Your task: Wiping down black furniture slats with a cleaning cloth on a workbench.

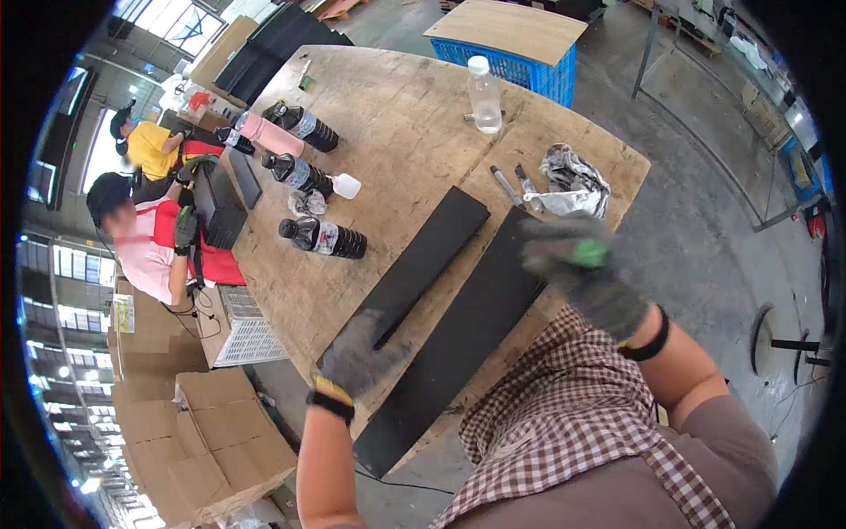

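Observation:
Two long flat black boards lie side by side on the wooden table: a left board [412,260] and a right board [458,348], which reaches past the near edge. My left hand [359,354], in a grey glove, is over the near end of the left board, beside the right one. Motion smears its fingers, so its grip is unclear. My right hand [582,269], in a grey glove with a green patch, is above the far end of the right board. It is blurred too, and whether it holds anything cannot be made out.
Dark bottles [330,238] and a pink flask [270,134] stand or lie on the table [397,106] at left. A clear bottle [485,97], crumpled foil [577,181] and a pen-like tool [506,185] are beyond the boards. Two co-workers are at left, by cardboard boxes [220,432].

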`<state>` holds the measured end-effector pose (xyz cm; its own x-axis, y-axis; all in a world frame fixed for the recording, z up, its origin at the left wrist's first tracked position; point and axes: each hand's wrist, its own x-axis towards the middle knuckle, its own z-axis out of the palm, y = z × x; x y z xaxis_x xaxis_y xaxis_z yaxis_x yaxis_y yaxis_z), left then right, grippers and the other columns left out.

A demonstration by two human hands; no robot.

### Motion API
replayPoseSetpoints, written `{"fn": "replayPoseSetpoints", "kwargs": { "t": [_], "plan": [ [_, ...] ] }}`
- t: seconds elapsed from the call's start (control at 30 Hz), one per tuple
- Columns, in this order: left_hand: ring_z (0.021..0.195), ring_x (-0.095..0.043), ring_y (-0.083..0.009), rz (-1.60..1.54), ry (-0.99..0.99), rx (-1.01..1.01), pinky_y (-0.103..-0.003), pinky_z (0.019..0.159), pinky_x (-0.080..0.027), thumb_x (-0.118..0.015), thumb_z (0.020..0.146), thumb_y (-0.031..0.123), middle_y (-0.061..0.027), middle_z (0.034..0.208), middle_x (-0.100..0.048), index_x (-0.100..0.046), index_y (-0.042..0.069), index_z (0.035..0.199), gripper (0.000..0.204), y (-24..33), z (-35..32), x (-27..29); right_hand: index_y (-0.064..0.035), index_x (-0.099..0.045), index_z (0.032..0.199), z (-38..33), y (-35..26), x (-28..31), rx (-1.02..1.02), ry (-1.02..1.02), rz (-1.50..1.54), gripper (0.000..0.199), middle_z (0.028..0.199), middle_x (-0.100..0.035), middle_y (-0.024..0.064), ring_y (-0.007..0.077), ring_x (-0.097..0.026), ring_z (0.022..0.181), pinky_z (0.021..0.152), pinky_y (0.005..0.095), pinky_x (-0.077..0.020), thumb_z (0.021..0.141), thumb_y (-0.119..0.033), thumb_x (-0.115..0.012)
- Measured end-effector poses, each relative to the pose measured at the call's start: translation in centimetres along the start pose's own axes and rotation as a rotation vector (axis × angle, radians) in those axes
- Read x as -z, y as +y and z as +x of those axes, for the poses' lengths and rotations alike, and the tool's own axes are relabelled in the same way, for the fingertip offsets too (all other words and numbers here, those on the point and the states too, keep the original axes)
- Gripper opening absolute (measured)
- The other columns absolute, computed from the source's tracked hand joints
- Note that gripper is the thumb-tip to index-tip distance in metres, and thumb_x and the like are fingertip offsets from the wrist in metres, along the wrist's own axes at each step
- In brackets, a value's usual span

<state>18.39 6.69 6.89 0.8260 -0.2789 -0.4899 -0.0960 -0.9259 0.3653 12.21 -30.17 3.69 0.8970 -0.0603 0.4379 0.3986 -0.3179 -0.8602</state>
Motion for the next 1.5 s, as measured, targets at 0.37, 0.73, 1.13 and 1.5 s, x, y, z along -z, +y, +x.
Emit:
{"fn": "replayPoseSetpoints", "kwargs": {
  "t": [0.37, 0.73, 1.13, 1.5],
  "plan": [
    [0.151, -0.025, -0.0534, 0.232, 0.537, -0.107, -0.065, 0.125, -0.015, -0.075, 0.085, 0.052, -0.0353, 0.16, -0.031, -0.031, -0.007, 0.157, 0.103, 6.7, -10.1, -14.0, -0.0137, -0.076, 0.1, 1.3, -1.5, -11.4, 0.09, -0.523, -0.312, 0.02, 0.094, -0.073, 0.0116, 0.0306, -0.07, 0.089, 0.079, 0.0455, -0.0556, 0.087, -0.027, -0.068],
    [0.153, -0.028, -0.0481, 0.253, 0.699, -0.026, -0.063, 0.127, -0.016, -0.068, 0.089, 0.023, -0.0274, 0.161, -0.038, -0.042, -0.005, 0.154, 0.075, 6.8, -8.6, -16.1, -0.0106, -0.075, 0.107, 9.4, -2.7, -6.4, -0.098, -0.68, -0.58, 0.032, 0.106, -0.074, 0.0162, 0.0347, -0.07, 0.103, 0.091, 0.0443, -0.055, 0.086, -0.035, -0.076],
    [0.146, -0.04, -0.0454, 0.202, 0.691, -0.014, -0.06, 0.125, -0.024, -0.071, 0.088, 0.026, -0.0232, 0.153, -0.05, -0.054, 0.0, 0.147, 0.067, 6.5, -9.0, -15.0, -0.0116, -0.073, 0.103, 12.1, -3.8, -7.1, -0.14, -0.789, -0.874, 0.038, 0.097, -0.073, 0.0214, 0.0372, -0.071, 0.095, 0.085, 0.0483, -0.0556, 0.087, -0.046, -0.071],
    [0.145, -0.042, -0.0461, 0.196, 0.623, 0.005, -0.06, 0.125, -0.026, -0.072, 0.088, 0.027, -0.0247, 0.153, -0.051, -0.057, 0.0, 0.144, 0.064, 7.1, -9.1, -14.0, -0.0097, -0.076, 0.106, 12.7, 0.4, -0.8, -0.247, -0.53, -0.943, 0.035, 0.104, -0.076, 0.019, 0.0392, -0.072, 0.1, 0.087, 0.0491, -0.055, 0.088, -0.04, -0.071]
  ]
}}
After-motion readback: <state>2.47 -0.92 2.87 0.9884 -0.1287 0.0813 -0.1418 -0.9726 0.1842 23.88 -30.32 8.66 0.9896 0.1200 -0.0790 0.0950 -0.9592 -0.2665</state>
